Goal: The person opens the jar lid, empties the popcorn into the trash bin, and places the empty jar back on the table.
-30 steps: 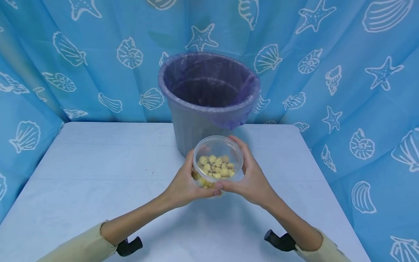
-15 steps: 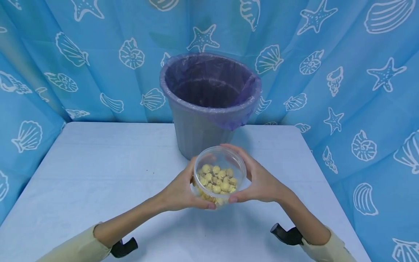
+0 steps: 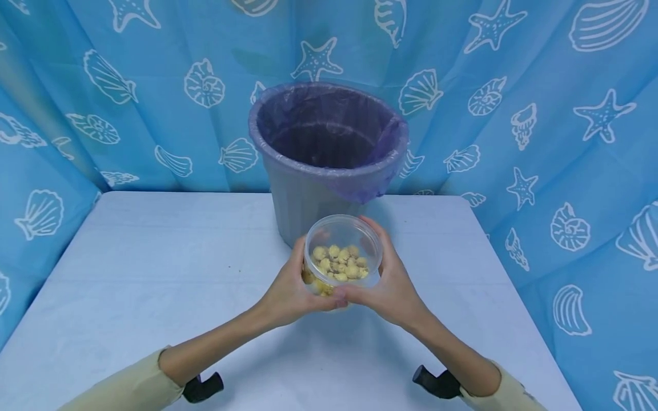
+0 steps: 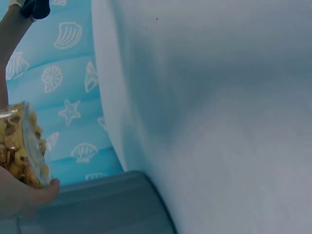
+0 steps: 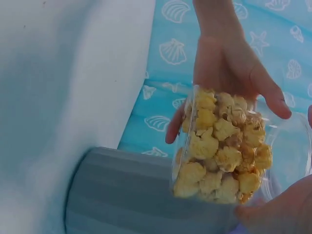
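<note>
Both hands hold a clear round plastic jar (image 3: 342, 251) part-filled with yellow popcorn (image 5: 226, 146), held above the table in front of the bin. My left hand (image 3: 288, 291) grips the jar's left side, its thumb across the near side. From the right, my right hand (image 3: 393, 285) grips it, fingers round the far side and thumb at the front, close to the left thumb. In the right wrist view the popcorn fills the lower part of the jar, with bare clear wall above. The left wrist view shows only part of the jar (image 4: 22, 146) at its left edge.
A grey trash bin (image 3: 308, 205) lined with a purple bag (image 3: 377, 171) stands just beyond the jar at the table's far side. White cloth covers the table (image 3: 154, 257). A blue curtain (image 3: 205, 131) with shell and starfish prints hangs behind and along both sides.
Half a second ago the jar was lower in view, nearer the person; now both hands have it farther toward the bin, about where it was one second ago. The thumbs are closer together again.
</note>
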A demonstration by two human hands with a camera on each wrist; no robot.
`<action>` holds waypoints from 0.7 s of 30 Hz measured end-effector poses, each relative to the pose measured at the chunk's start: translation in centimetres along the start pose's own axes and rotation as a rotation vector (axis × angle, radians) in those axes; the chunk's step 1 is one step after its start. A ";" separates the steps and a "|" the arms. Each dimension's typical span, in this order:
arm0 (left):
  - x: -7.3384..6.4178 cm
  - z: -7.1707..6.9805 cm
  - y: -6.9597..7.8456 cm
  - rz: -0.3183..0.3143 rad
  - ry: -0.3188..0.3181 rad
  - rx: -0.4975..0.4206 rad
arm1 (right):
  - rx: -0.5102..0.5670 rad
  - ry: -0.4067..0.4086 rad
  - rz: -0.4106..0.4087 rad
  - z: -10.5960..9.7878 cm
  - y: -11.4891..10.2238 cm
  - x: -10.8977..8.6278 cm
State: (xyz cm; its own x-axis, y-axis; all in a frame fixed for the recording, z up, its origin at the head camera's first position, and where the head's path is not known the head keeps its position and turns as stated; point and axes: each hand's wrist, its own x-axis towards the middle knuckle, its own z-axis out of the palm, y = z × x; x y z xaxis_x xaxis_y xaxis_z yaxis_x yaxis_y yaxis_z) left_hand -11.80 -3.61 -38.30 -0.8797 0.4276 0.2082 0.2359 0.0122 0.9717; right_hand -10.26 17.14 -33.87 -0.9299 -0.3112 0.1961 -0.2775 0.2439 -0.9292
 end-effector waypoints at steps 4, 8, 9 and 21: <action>-0.1 -0.3 0.1 -0.008 -0.029 -0.004 | 0.045 -0.066 -0.035 -0.4 0.2 0.3; -0.3 -0.6 0.2 -0.008 -0.087 -0.011 | 0.093 -0.198 -0.089 -1.5 0.3 0.7; -0.4 -0.7 0.2 -0.006 -0.100 -0.009 | 0.100 -0.222 -0.098 -1.7 0.3 0.8; -0.1 -0.4 -0.2 0.002 -0.025 0.012 | -0.073 -0.005 -0.042 -0.3 -0.1 0.0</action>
State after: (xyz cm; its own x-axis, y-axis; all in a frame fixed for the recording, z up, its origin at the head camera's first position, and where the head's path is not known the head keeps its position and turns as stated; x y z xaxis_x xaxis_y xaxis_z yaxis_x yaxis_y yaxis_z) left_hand -11.93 -3.96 -38.49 -0.8688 0.4498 0.2072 0.2426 0.0218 0.9699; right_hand -10.27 17.38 -33.68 -0.9157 -0.3276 0.2327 -0.3335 0.2966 -0.8949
